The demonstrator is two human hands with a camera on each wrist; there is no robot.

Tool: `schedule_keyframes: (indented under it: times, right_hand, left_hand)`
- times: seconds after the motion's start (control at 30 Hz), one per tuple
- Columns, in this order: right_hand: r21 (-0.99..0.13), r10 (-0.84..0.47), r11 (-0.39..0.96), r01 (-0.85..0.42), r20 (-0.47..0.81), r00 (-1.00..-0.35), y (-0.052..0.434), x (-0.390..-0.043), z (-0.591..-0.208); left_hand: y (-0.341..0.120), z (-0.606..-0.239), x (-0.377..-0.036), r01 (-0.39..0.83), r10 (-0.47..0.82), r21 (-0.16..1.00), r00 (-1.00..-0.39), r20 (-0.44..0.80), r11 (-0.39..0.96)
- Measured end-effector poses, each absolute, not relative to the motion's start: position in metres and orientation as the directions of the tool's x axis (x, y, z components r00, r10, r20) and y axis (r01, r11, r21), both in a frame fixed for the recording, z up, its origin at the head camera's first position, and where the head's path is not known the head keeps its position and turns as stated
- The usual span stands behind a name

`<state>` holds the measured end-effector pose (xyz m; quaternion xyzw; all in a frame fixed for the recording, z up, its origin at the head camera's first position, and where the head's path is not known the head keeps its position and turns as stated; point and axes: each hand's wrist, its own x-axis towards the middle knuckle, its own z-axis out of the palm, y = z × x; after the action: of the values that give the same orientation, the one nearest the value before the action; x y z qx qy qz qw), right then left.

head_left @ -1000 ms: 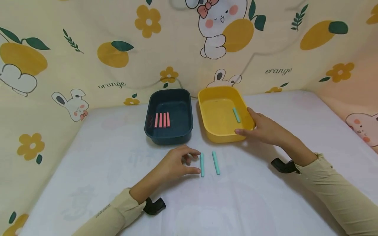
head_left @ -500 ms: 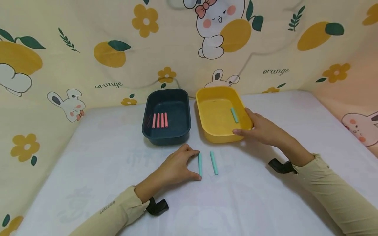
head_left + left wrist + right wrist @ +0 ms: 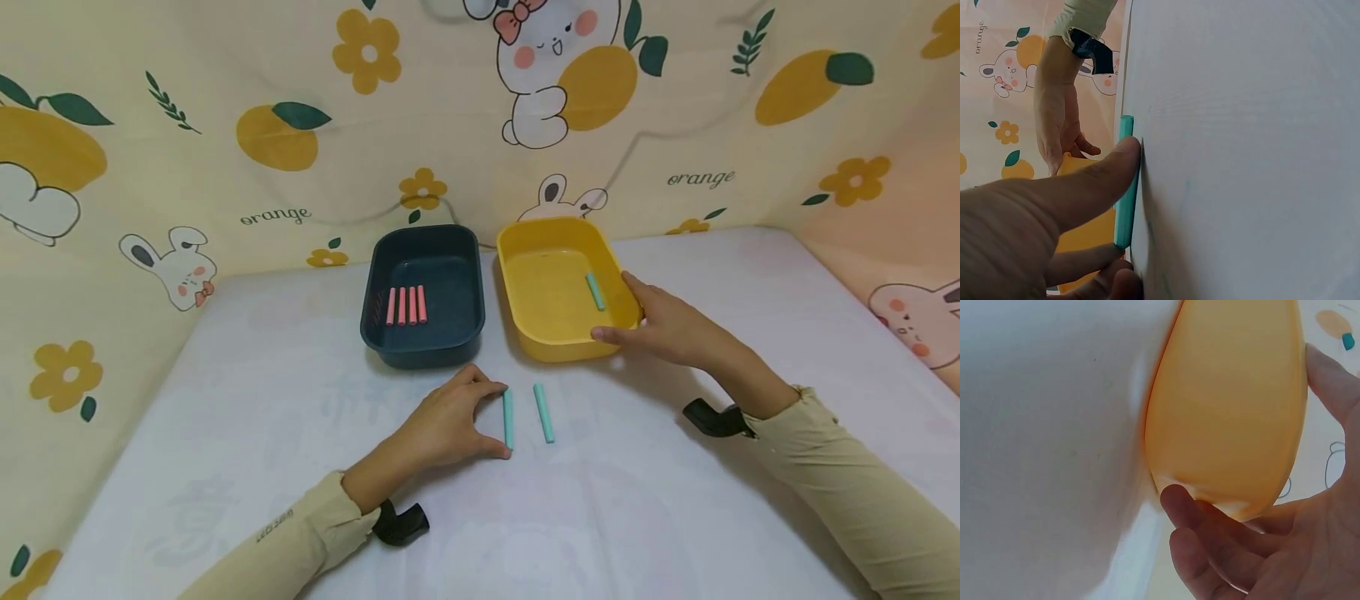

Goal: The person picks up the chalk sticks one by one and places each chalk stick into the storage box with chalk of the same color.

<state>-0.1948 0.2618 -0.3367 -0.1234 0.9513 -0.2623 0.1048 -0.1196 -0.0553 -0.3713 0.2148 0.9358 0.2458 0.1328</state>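
Observation:
In the head view, my left hand (image 3: 442, 429) spans a mint-green chalk stick (image 3: 508, 419) lying on the white-covered table, pinching it lengthwise with the thumb at the near end and a finger at the far end. The left wrist view shows the thumb against this green chalk stick (image 3: 1125, 215). To its right lies a second green chalk stick (image 3: 543, 413), apart from the hand. My right hand (image 3: 667, 327) grips the near right corner of a yellow bin (image 3: 562, 352), its thumb over the rim and fingers along the outer side. One green chalk stick (image 3: 595, 292) lies inside.
Left of the yellow bin stands a dark blue bin (image 3: 427, 359) holding several pink chalk sticks (image 3: 412, 306) in a row. A printed cloth (image 3: 360, 158) hangs behind both bins. Each wrist carries a black camera mount (image 3: 402, 525).
My left hand has moved slightly right, and its thumb and finger have come onto the ends of the nearer-left green chalk stick. The right hand stays on the yellow bin.

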Motion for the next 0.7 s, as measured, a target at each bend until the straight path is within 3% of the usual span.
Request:
schedule_keyframes:
  times: [0.27, 0.7]
  right_hand:
    - [-0.499, -0.282, 0.851, -0.163, -0.173, -0.944, 0.2638, -0.1992, -0.3357]
    - [-0.580, -0.358, 0.782, -0.228, -0.119, -0.926, 0.2692, -0.1972, -0.3374]
  left_hand:
    - [-0.0553, -0.3718, -0.1201, 0.337, 0.468, 0.521, -0.873, -0.139, 0.784]
    - [-0.0576, -0.3713, -0.1223, 0.356, 0.474, 0.527, -0.874, -0.104, 0.772]
